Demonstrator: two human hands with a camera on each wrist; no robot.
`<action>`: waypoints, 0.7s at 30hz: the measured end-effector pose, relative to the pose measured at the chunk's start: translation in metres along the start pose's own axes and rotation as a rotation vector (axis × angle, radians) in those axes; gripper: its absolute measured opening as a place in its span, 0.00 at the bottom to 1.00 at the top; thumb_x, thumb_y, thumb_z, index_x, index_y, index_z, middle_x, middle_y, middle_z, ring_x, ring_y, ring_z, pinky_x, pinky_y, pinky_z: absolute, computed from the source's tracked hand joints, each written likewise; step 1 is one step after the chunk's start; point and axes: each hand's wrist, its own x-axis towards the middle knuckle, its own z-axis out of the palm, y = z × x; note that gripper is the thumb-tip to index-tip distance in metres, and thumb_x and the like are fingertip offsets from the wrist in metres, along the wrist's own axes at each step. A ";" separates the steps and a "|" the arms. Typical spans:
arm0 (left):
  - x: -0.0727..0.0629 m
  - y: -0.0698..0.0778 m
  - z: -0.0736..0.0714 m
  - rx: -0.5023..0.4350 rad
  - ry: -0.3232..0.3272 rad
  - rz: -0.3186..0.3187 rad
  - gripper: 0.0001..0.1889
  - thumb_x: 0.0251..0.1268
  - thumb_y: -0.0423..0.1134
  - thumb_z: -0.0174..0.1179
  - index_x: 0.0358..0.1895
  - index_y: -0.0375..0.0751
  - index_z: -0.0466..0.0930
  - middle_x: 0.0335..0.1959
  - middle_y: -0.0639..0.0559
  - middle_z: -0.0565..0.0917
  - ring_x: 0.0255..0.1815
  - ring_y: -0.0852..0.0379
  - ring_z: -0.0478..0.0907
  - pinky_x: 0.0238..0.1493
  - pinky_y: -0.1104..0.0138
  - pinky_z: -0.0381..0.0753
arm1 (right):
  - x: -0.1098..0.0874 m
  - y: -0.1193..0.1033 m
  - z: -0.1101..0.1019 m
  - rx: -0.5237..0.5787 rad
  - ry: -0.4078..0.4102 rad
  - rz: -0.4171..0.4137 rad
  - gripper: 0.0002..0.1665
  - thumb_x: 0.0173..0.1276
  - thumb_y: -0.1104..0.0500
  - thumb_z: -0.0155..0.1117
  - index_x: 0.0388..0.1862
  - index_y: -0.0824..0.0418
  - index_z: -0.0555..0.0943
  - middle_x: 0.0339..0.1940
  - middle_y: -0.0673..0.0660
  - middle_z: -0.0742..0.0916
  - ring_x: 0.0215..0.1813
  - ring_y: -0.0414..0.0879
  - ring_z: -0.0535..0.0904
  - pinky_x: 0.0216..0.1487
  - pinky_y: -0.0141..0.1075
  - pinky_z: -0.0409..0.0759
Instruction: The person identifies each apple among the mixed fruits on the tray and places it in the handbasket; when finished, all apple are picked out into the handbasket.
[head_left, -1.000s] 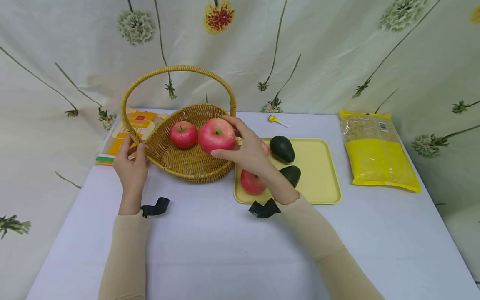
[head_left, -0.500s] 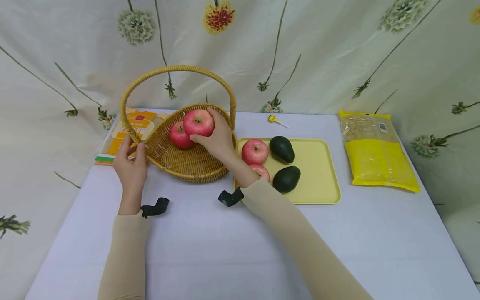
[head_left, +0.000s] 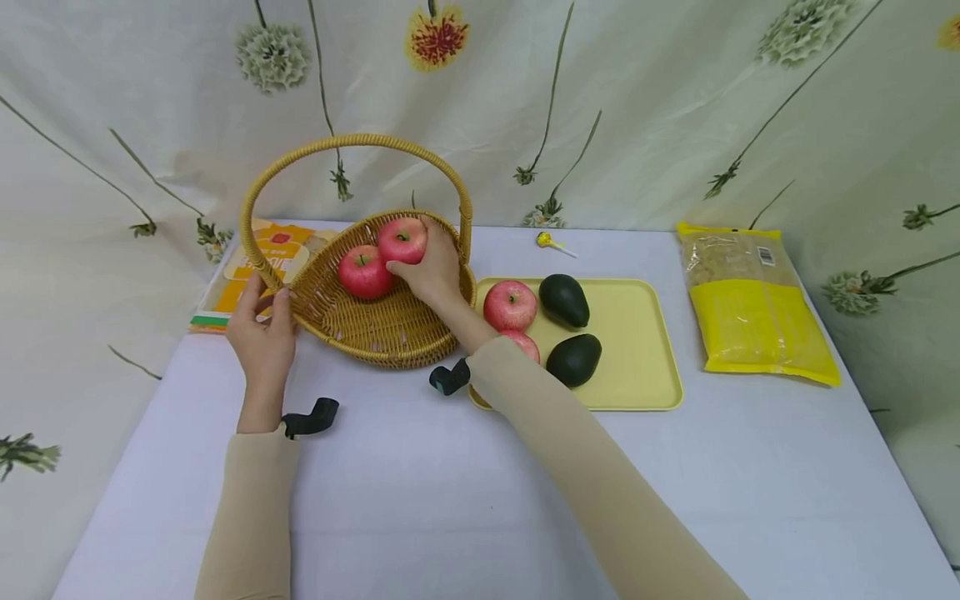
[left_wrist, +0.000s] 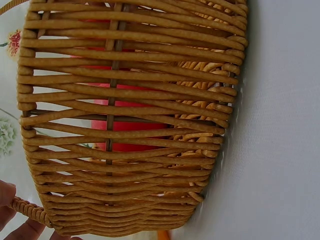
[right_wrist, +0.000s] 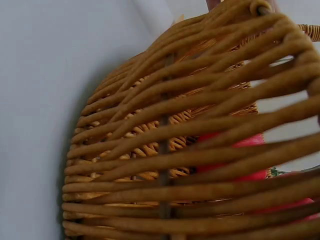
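Note:
A brown wicker basket (head_left: 375,333) with a tall arched handle stands at the back left of the table. My left hand (head_left: 262,333) grips the left foot of that handle, and its fingertips (left_wrist: 7,192) show at the corner of the left wrist view. Inside the basket my right hand (head_left: 433,268) holds a red apple (head_left: 402,240) by its right side. A second apple (head_left: 365,272) lies in the basket, touching or very near the held one. Through the weave, the right wrist view shows parts of red apple (right_wrist: 230,155); the right hand is hidden there.
Right of the basket lies a yellow tray (head_left: 645,350) bearing an apple (head_left: 510,305), another apple (head_left: 522,343) partly behind the right arm, and two avocados (head_left: 564,300). A lollipop (head_left: 551,242) lies behind it. A yellow bag (head_left: 757,308) is far right; an orange packet (head_left: 217,292) lies left.
My right hand has carried the apple leftward into the basket and lowered it beside the other apple. The left hand keeps its place on the handle.

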 end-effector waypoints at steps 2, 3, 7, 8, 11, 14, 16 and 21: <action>0.000 0.001 0.000 0.002 -0.004 -0.009 0.24 0.74 0.44 0.52 0.71 0.57 0.67 0.65 0.51 0.77 0.57 0.54 0.76 0.47 0.80 0.76 | 0.002 0.002 0.002 -0.006 0.005 0.017 0.49 0.58 0.52 0.74 0.75 0.57 0.62 0.71 0.55 0.73 0.72 0.48 0.67 0.72 0.39 0.66; 0.000 0.001 0.000 0.003 -0.005 -0.010 0.24 0.74 0.44 0.52 0.71 0.58 0.67 0.65 0.51 0.77 0.58 0.54 0.76 0.47 0.80 0.76 | 0.003 0.003 0.002 -0.004 0.004 0.026 0.49 0.58 0.52 0.74 0.75 0.57 0.62 0.71 0.55 0.73 0.72 0.48 0.67 0.72 0.40 0.66; 0.000 0.001 0.000 0.003 -0.004 -0.008 0.23 0.75 0.45 0.51 0.71 0.58 0.67 0.65 0.52 0.78 0.58 0.54 0.76 0.48 0.79 0.76 | 0.005 0.006 0.005 0.000 -0.001 0.060 0.50 0.58 0.51 0.74 0.76 0.56 0.60 0.72 0.56 0.72 0.73 0.51 0.66 0.72 0.42 0.65; 0.000 0.001 0.000 0.003 -0.003 -0.004 0.23 0.75 0.45 0.52 0.71 0.58 0.68 0.65 0.51 0.78 0.58 0.54 0.76 0.48 0.79 0.76 | 0.006 0.007 0.006 0.003 -0.002 0.068 0.50 0.58 0.51 0.74 0.76 0.56 0.60 0.73 0.56 0.72 0.73 0.52 0.66 0.72 0.43 0.65; 0.000 0.000 0.000 -0.001 -0.001 0.002 0.23 0.75 0.44 0.52 0.71 0.57 0.68 0.64 0.51 0.78 0.58 0.54 0.76 0.47 0.80 0.76 | 0.007 0.009 0.008 0.006 -0.003 0.095 0.51 0.58 0.51 0.74 0.76 0.56 0.60 0.73 0.55 0.71 0.74 0.53 0.65 0.72 0.44 0.65; 0.000 0.000 0.000 -0.001 0.004 0.010 0.23 0.75 0.44 0.52 0.71 0.57 0.69 0.64 0.51 0.78 0.57 0.54 0.76 0.46 0.81 0.75 | 0.008 0.011 0.011 -0.002 -0.005 0.105 0.50 0.58 0.52 0.75 0.76 0.57 0.60 0.73 0.56 0.72 0.73 0.54 0.65 0.72 0.44 0.65; -0.001 0.000 0.000 -0.003 0.008 0.016 0.23 0.75 0.44 0.52 0.70 0.56 0.69 0.64 0.50 0.78 0.56 0.55 0.76 0.45 0.81 0.75 | 0.009 0.012 0.012 -0.014 -0.007 0.109 0.50 0.58 0.52 0.75 0.75 0.58 0.61 0.72 0.56 0.72 0.73 0.53 0.66 0.72 0.43 0.66; -0.001 0.001 0.001 -0.009 0.012 0.022 0.23 0.74 0.44 0.52 0.70 0.57 0.70 0.63 0.50 0.79 0.55 0.56 0.77 0.45 0.82 0.75 | 0.011 0.012 0.013 -0.056 -0.023 0.134 0.50 0.57 0.50 0.75 0.74 0.58 0.61 0.71 0.57 0.73 0.72 0.52 0.68 0.70 0.41 0.68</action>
